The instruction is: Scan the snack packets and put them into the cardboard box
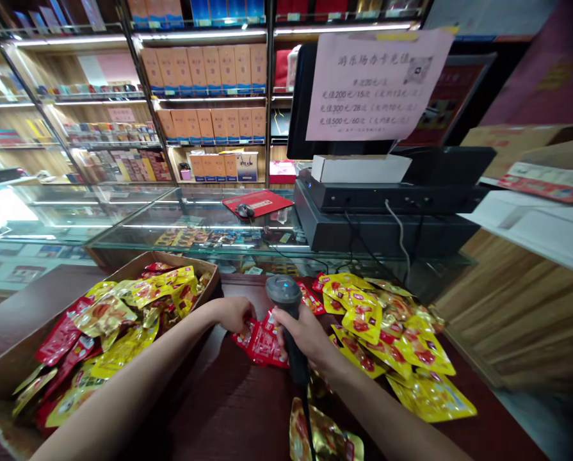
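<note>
- Left of the left grip (235,314), close beside the forearm: an open cardboard box (12,362), heaped with yellow, red and gold packets (127,333).
- Right of the right grip (305,336): a loose pile of mostly yellow packets (387,333) on the dark tabletop (194,410).
- Nearer than the right grip, partly crossed by the scanner's cable: a gold packet (322,429).
- Beyond both grips: a glass display case (137,234) with a mouse (244,210) on a red pad (271,203); farther right, a monitor behind a pink notice (372,89).
- Between the grips: a red packet (262,342), partly hidden by the scanner (286,291).
- Left forearm reaching in diagonally, wrist bent, grip pinching the red packet's edge, fingertips partly hidden.
- Right grip wrapped around the scanner's handle, head pointing away.
</note>
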`<state>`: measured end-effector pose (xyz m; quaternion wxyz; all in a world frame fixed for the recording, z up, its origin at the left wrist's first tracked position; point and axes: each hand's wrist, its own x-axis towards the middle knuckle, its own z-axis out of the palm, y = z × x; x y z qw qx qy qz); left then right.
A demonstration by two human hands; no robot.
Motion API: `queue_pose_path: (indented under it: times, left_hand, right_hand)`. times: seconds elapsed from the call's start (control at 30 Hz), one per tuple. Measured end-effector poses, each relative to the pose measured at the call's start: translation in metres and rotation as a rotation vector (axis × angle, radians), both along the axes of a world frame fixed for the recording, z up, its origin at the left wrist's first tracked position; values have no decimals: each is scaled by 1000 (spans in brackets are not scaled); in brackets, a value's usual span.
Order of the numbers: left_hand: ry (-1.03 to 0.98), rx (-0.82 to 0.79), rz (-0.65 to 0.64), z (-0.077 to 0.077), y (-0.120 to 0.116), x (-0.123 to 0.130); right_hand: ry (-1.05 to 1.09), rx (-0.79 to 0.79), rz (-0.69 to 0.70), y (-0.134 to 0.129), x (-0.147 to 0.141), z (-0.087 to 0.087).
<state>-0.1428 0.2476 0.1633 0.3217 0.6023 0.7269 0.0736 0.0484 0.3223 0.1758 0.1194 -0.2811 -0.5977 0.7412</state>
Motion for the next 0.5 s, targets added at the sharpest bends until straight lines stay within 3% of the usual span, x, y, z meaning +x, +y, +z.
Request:
queue_pose_path:
  times: [0.07,0.17,0.23,0.3,0.4,0.5]
  left_hand:
    - [7,52,70,5,-2,-8]
    - [-67,277,377,9,-2,-20]
    - [-280,387,591,7,0,-23]
    - [-547,397,730,6,2,-22]
    - [-816,350,825,5,7,-15]
    - [-961,341,836,6,9,-11]
  right_hand:
    - [-3,0,-7,-1,1,1]
    - [10,2,13,-3,2,3]
    - [12,4,34,-5,3,3]
    - [7,9,56,-9,3,1]
    - [-3,13,96,-17,3,-6]
    - [-27,-16,130,-27,2,-16]
